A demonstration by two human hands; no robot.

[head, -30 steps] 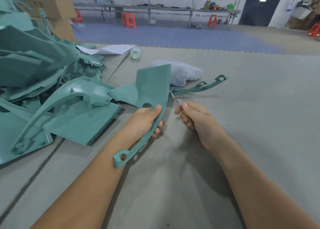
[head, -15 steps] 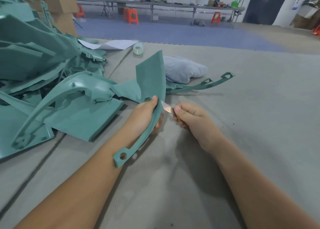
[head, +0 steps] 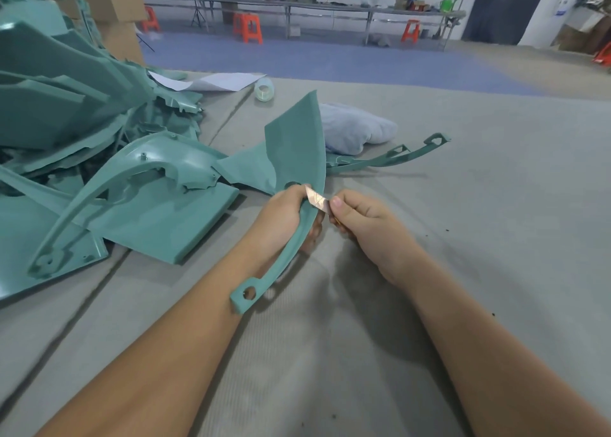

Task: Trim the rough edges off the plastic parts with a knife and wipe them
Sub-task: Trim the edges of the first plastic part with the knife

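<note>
Presently, the plastic part (head: 291, 152) is being gripped by the left hand (head: 284, 215) while its edge is being trimmed with the knife (head: 317, 201), which is being pinched by the right hand (head: 367, 225). Next, a steady stroke along the rim is probably being called for.

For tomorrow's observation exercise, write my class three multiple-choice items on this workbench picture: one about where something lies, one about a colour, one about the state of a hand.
1. Where does the grey cloth lie?
A. behind the held plastic part
B. on the cardboard box
C. under the right forearm

2. What colour are the plastic parts?
A. orange
B. teal green
C. white

3. What is the right hand doing?
A. lying flat on the table
B. wiping with the cloth
C. pinching the knife blade against the part

Answers:
1 A: the cloth shows on the table just beyond the held plastic part.
2 B: the held part and the pile are teal green.
3 C: its fingers pinch the knife blade at the part's edge, while the left hand grips the part.
</note>
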